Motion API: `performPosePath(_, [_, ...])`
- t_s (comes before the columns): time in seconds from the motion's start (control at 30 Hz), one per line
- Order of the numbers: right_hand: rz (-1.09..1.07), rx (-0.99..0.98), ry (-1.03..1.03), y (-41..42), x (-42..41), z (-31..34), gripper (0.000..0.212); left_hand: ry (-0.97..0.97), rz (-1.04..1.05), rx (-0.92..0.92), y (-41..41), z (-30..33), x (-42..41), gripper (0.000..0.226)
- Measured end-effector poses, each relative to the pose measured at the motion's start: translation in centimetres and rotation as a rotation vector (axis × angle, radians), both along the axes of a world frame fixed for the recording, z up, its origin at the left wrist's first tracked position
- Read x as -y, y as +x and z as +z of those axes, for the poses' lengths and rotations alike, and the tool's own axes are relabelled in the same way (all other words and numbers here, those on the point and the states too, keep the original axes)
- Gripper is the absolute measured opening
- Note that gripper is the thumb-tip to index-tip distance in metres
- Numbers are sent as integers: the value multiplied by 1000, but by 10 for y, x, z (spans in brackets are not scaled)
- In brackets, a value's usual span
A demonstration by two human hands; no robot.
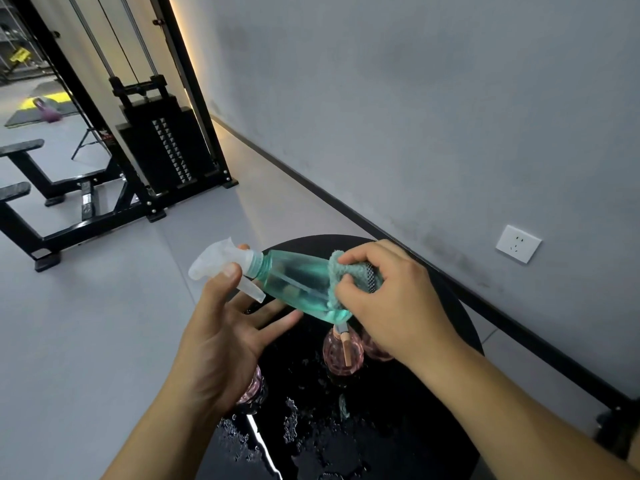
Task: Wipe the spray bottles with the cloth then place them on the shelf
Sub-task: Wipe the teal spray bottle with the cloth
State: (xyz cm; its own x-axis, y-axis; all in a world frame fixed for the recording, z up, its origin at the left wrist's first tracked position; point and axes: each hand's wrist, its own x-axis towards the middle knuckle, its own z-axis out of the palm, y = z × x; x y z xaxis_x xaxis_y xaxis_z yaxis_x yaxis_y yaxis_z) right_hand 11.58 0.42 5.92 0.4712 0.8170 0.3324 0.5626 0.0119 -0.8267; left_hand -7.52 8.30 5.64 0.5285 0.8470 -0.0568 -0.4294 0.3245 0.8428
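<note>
My biggest worry is the teal bottle slipping: my left hand has it only by the neck, thumb on the near side of the clear spray head and one fingertip showing behind it, while the other fingers lie straight and loose beneath the body. If I rub too hard with the cloth, the bottle could twist out of that thin pinch and fall onto the pink bottles standing directly below near the middle of the round black surface. That surface is puddled with water, so anything dropped there gets wet again, and a third pink bottle stands at its left edge under my left wrist. My right hand comes in from the right, fingers curled and clenched round the cloth, which wraps the bottle's base end. The bottle lies nearly level in the air above the far part of the surface. No shelf is in view.
</note>
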Motion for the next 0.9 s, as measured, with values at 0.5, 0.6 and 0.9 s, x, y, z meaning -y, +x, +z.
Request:
performPosePath(0.5, [92,84,-56,-14,0,-8,14,-28,94,-126,10,-2,4,36])
performPosePath(0.6, [127,114,-69,-17,1,-9,14,-37,123,-141,11,-3,2,38])
performPosePath(0.9, [57,-11,-69,-11,3,-4,15,8,118,-121,8,-2,-1,37])
